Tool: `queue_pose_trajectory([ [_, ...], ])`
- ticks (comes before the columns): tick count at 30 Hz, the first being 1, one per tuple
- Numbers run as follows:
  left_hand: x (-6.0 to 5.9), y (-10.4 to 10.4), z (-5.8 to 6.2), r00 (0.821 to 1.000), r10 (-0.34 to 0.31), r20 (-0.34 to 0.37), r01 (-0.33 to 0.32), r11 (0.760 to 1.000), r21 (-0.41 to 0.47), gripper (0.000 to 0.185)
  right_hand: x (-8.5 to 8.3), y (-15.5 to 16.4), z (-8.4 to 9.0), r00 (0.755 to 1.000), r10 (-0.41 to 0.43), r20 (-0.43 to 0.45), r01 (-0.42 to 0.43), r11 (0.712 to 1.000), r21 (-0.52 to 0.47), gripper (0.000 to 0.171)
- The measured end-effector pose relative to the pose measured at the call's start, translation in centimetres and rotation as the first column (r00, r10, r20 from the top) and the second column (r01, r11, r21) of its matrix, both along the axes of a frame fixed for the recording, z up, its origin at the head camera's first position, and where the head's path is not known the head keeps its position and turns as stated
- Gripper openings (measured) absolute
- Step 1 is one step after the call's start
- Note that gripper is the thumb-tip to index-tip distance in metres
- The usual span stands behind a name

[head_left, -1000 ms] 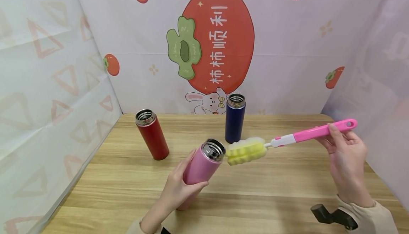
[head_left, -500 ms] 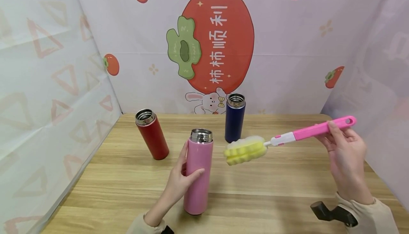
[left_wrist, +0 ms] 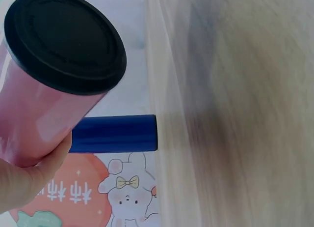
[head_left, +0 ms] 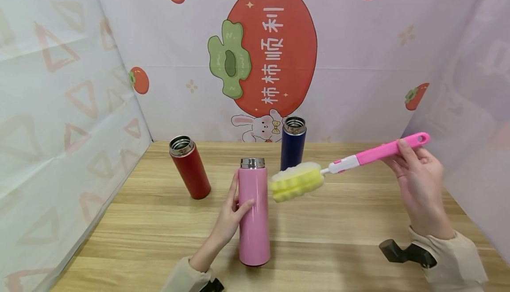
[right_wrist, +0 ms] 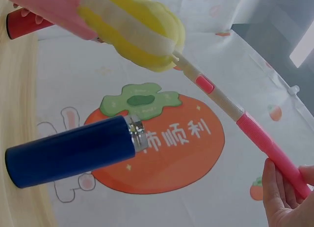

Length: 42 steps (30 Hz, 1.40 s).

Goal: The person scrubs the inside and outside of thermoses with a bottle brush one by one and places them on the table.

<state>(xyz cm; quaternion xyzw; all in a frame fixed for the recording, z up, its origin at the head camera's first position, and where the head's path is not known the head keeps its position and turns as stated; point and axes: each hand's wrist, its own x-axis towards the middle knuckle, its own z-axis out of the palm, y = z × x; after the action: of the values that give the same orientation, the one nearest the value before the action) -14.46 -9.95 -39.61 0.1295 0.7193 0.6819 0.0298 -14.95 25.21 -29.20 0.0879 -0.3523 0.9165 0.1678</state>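
1. Bottle in pink (head_left: 255, 230), held above the tabletop (head_left: 342, 234), lies at three o'clock from the left hand (head_left: 228, 220), which is wrapped round its side.
2. Right hand (head_left: 421, 179) pinches the brush (head_left: 345, 164) by its handle; the yellow sponge (head_left: 296, 183) points toward nine o'clock, just beside that bottle.
3. Red bottle (head_left: 191, 170) stands at ten o'clock from it, blue bottle (head_left: 293, 146) at one.

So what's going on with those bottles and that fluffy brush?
A person's left hand holds a pink bottle up off the table. The right hand holds a brush by its pink handle, with the yellow sponge head outside the bottle. A red bottle and a blue bottle stand open farther back.
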Motion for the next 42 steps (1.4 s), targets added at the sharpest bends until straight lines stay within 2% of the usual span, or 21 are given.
queue_pose_trajectory([
  [10, -0.6, 1.0, -0.7, 0.998, -0.034, 0.045, 0.03, 0.997, 0.071, 0.072, -1.8, -1.7, 1.3, 0.999, -0.005, 0.032, 0.005, 1.0, -0.005, 0.017],
  [17, -0.5, 1.2, -0.6, 0.996, -0.056, 0.076, 0.048, 0.994, 0.102, 0.068, -2.6, -2.2, 1.4, 0.999, -0.001, 0.051, 0.0, 1.0, 0.005, 0.017],
  [20, -0.6, 1.3, -0.5, 0.994, -0.069, 0.09, 0.056, 0.989, 0.133, 0.067, -2.7, -2.1, 1.1, 0.997, 0.006, 0.073, -0.008, 0.999, 0.031, 0.016],
  [25, -0.9, 1.3, -0.3, 0.992, -0.086, 0.093, 0.068, 0.98, 0.188, 0.067, -2.5, -2.1, 0.5, 0.99, -0.017, 0.14, -0.006, 0.987, 0.159, 0.018],
  [28, -1.2, 1.3, -0.2, 0.993, -0.085, 0.085, 0.064, 0.974, 0.215, 0.067, -2.4, -2.1, 0.2, 0.986, -0.005, 0.164, -0.028, 0.98, 0.196, 0.017],
  [36, -1.7, 1.3, 0.2, 0.995, -0.065, 0.075, 0.045, 0.969, 0.245, 0.067, -2.3, -2.1, -1.0, 0.98, 0.097, 0.172, -0.131, 0.971, 0.2, 0.012],
  [42, -2.0, 1.4, 0.5, 0.995, -0.054, 0.082, 0.031, 0.964, 0.262, 0.068, -2.2, -2.2, -2.0, 0.974, 0.141, 0.175, -0.183, 0.951, 0.251, 0.01],
])
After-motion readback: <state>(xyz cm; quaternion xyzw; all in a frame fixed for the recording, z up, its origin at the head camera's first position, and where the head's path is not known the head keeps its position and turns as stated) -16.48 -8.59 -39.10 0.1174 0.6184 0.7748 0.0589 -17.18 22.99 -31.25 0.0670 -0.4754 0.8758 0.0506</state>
